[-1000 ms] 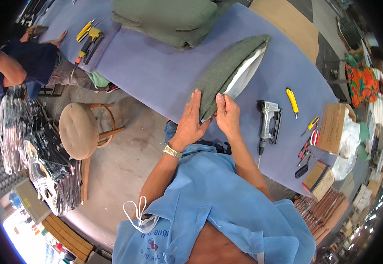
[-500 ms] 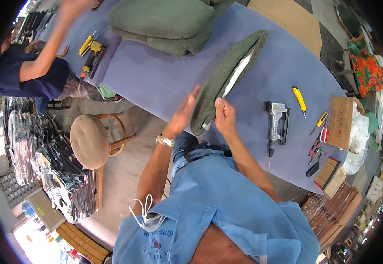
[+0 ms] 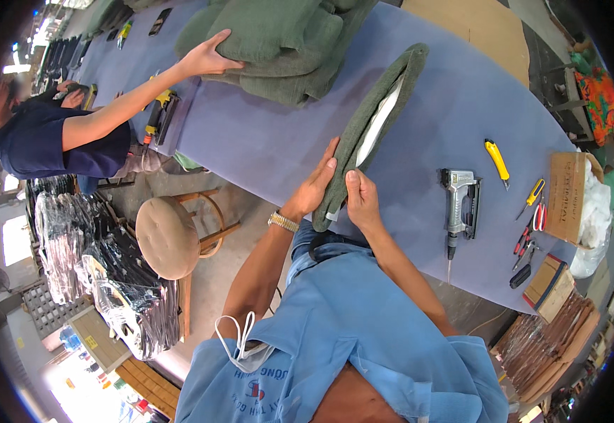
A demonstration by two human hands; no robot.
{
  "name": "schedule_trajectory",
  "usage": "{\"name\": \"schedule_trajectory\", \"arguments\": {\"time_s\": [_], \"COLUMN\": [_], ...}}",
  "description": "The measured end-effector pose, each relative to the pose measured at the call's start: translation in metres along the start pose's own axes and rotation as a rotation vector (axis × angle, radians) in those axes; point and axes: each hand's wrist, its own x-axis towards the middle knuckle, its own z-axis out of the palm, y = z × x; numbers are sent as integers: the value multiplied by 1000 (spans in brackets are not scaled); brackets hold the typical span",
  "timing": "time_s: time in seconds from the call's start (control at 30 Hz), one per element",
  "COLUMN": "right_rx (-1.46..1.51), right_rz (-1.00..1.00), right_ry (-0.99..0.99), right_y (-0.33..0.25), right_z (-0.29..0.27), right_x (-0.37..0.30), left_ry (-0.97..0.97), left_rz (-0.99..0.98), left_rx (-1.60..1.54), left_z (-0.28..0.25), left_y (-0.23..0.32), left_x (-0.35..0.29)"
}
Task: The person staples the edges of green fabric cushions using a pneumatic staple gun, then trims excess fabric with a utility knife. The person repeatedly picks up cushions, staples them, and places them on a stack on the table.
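A dark green upholstered cushion point(image 3: 353, 127) stands tilted on its edge over the blue table, its white underside point(image 3: 379, 123) showing on the right. My right hand point(image 3: 363, 199) grips its lower right edge, with the thumb up against it. Against the left face rests my left hand point(image 3: 314, 186), its fingers along the fabric, holding the cushion from that side. Part of the left fingers is hard to make out.
A nail gun point(image 3: 457, 204), a yellow utility knife point(image 3: 496, 161), a screwdriver point(image 3: 535, 192) and pliers lie right on the table point(image 3: 413, 211). Green cushions point(image 3: 279, 42) are stacked at the back. A co-worker's hand point(image 3: 212, 56) touches them. A round stool point(image 3: 168, 237) stands left.
My left hand has come against the cushion, where before it was slightly apart. The co-worker's raised arm has come down onto the stack. The view has shifted a little.
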Motion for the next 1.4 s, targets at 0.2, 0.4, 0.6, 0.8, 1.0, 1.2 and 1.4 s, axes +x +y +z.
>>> {"name": "schedule_trajectory", "arguments": {"time_s": [0.2, 0.4, 0.6, 0.8, 1.0, 1.2, 1.4], "right_rx": [49, 167, 491, -344, -1072, -815, 42], "right_rz": [54, 140, 346, 197, 209, 294, 434], "right_ry": [-34, -118, -319, 296, 416, 450, 429], "right_y": [4, 9, 7, 84, 108, 90, -43], "right_z": [-6, -11, -53, -233, -269, -269, -212], "right_x": [-2, 1, 16, -40, -55, -29, -16], "left_ry": [51, 183, 277, 256, 273, 297, 326], "left_rz": [96, 56, 77, -94, -11, -60, -131], "left_rx": [185, 395, 562, 628, 734, 743, 720], "left_z": [16, 30, 49, 55, 71, 73, 66], "left_y": [16, 21, 8, 18, 10, 17, 15], "left_x": [-20, -34, -32, -41, -28, -28, -20]}}
